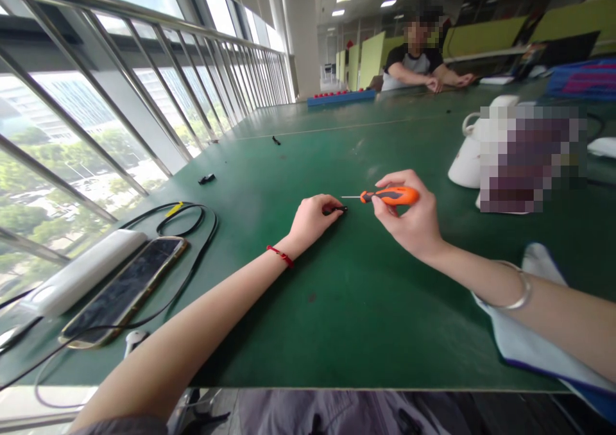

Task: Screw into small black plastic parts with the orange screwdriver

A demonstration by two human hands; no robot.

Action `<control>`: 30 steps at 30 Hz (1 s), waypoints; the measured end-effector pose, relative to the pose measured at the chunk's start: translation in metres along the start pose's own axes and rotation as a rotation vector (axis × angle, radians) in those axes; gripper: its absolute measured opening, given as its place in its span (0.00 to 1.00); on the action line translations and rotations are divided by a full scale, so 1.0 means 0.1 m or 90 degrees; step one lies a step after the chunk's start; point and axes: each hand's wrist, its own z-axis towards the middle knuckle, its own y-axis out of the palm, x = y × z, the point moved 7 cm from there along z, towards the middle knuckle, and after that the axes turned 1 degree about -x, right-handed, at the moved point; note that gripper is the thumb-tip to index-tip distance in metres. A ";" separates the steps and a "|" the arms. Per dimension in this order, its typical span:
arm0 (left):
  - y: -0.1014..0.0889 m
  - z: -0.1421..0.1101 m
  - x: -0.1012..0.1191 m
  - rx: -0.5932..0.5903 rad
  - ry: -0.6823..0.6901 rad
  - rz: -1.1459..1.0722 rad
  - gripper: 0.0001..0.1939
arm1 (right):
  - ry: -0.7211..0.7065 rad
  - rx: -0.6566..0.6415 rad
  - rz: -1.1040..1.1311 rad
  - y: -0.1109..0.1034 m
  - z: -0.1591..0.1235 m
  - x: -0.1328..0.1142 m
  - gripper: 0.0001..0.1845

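Observation:
My right hand (409,220) is closed around the orange and black handle of a screwdriver (397,196). Its thin metal shaft points left, level above the green tabletop (298,319). Just left of the shaft's tip, my left hand (317,217) rests on the table and pinches a small black piece (341,209). Fingers cover part of that piece, so its kind is unclear. The screwdriver tip is close to the piece; whether they touch I cannot tell.
Small black parts (206,179) lie further left. A phone (125,290), a white power strip (86,271) and black cable stand by the railing. On the right are a white jug (466,156) and a light blue cloth (524,332). A person (409,69) sits across the table.

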 end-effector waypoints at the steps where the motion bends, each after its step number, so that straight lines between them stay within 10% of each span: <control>1: -0.01 0.00 -0.02 0.002 -0.004 0.002 0.06 | 0.004 0.008 0.009 -0.01 -0.01 -0.01 0.06; 30: -0.01 0.02 -0.08 -0.003 -0.014 -0.004 0.08 | -0.021 -0.001 -0.022 0.01 -0.02 0.00 0.06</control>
